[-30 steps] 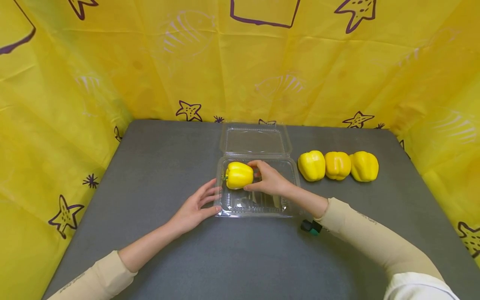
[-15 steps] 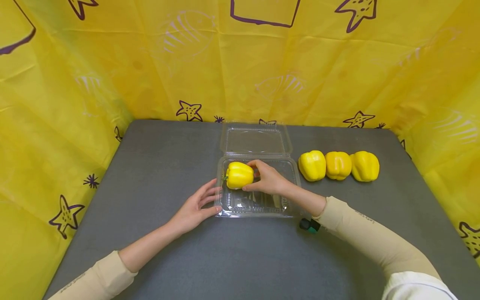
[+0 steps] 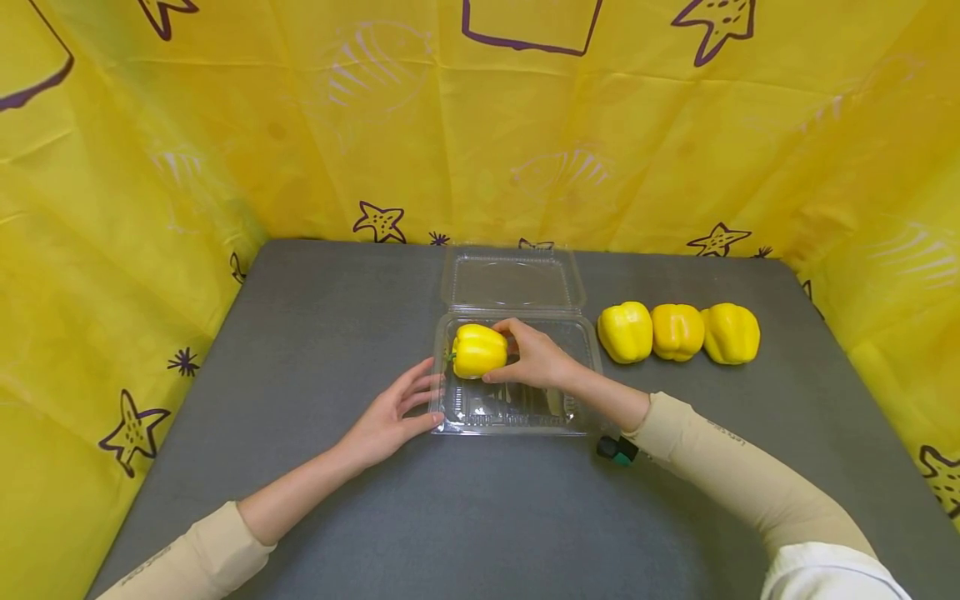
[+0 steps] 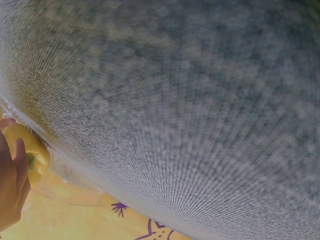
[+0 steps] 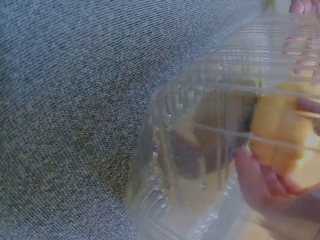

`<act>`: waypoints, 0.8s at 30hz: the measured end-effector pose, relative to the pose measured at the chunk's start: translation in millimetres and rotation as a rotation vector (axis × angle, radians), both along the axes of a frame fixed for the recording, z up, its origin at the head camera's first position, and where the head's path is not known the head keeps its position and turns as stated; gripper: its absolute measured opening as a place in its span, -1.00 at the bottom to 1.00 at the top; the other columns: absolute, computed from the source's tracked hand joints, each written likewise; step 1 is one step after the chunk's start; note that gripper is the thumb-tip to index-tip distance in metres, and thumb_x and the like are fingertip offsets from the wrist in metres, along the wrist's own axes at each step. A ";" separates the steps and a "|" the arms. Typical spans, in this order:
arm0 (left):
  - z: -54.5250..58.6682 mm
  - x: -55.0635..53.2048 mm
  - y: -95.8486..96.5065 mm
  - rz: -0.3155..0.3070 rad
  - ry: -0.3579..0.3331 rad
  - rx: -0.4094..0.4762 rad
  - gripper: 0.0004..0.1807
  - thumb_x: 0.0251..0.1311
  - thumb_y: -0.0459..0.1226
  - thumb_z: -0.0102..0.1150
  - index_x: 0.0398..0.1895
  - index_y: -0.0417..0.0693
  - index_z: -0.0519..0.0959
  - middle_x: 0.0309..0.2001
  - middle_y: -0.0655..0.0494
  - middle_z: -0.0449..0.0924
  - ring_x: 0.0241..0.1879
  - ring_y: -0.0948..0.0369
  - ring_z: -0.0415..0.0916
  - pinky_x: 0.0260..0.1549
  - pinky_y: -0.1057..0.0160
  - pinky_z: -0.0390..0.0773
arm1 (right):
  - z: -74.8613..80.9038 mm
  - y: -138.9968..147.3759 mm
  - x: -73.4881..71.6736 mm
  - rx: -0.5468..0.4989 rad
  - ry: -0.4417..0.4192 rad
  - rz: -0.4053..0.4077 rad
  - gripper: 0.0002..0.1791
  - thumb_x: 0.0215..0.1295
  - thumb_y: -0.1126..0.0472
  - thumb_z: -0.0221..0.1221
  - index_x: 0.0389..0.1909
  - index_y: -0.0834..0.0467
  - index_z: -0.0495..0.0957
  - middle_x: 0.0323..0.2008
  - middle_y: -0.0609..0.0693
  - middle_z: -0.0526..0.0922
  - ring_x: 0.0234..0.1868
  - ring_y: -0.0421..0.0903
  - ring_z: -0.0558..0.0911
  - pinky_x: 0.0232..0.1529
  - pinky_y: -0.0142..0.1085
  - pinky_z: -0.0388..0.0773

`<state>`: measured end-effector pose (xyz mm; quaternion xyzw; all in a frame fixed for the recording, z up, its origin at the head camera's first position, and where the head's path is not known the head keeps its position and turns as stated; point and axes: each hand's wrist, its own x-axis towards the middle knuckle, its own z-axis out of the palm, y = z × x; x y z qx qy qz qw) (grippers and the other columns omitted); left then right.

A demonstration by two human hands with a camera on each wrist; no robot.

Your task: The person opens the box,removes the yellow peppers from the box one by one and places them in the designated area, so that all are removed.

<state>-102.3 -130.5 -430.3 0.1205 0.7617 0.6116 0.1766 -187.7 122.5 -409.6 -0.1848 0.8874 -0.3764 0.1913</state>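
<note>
A yellow bell pepper (image 3: 480, 350) lies on its side in the left part of a clear plastic clamshell container (image 3: 525, 408), its green stem pointing left. My right hand (image 3: 538, 358) holds the pepper's blunt right end between thumb and fingers. In the right wrist view the same pepper (image 5: 277, 127) shows through the clear container wall (image 5: 160, 200), with fingers curved about it. At the container's left side, my left hand (image 3: 386, 421) rests its extended fingers and thumb along the rim. The left wrist view catches only part of the left hand (image 4: 12, 185), beside the pepper (image 4: 35, 150).
The container's lid (image 3: 517, 282) lies folded back toward the rear. Right of it, three yellow bell peppers (image 3: 626, 333) sit in a row on the grey table (image 3: 450, 517). A small black and green object (image 3: 617, 450) shows below the right wrist. Yellow patterned cloth (image 3: 480, 133) walls the table.
</note>
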 end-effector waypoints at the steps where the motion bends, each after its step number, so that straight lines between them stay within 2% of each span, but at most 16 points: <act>1: -0.3 0.0 -0.1 -0.001 0.001 0.000 -0.13 0.20 -0.44 0.26 0.51 -0.17 0.02 0.36 -0.20 0.29 0.28 -0.08 0.36 0.22 -0.04 0.36 | 0.0 0.3 -0.1 0.001 0.001 0.000 -0.14 0.03 0.05 0.47 0.29 0.26 0.27 0.22 0.20 0.44 0.14 0.13 0.54 0.15 -0.06 0.50; 14: -0.6 -0.3 0.3 -0.005 0.010 0.007 -0.13 0.20 -0.45 0.25 0.51 -0.18 0.01 0.36 -0.22 0.28 0.28 -0.09 0.35 0.22 -0.04 0.36 | -3.7 2.6 -1.6 0.027 0.043 -0.008 -0.17 -0.04 -0.04 0.50 0.20 0.18 0.34 0.15 0.13 0.51 0.01 0.02 0.62 -0.01 -0.12 0.59; 24: -1.4 0.4 -0.3 -0.009 0.018 0.014 -0.12 0.20 -0.43 0.27 0.51 -0.17 0.01 0.36 -0.21 0.29 0.28 -0.08 0.36 0.22 -0.04 0.36 | -2.3 7.4 0.7 0.038 0.038 -0.032 -0.16 -0.06 -0.12 0.49 0.18 0.18 0.36 0.09 0.11 0.56 -0.08 -0.05 0.66 -0.11 -0.18 0.61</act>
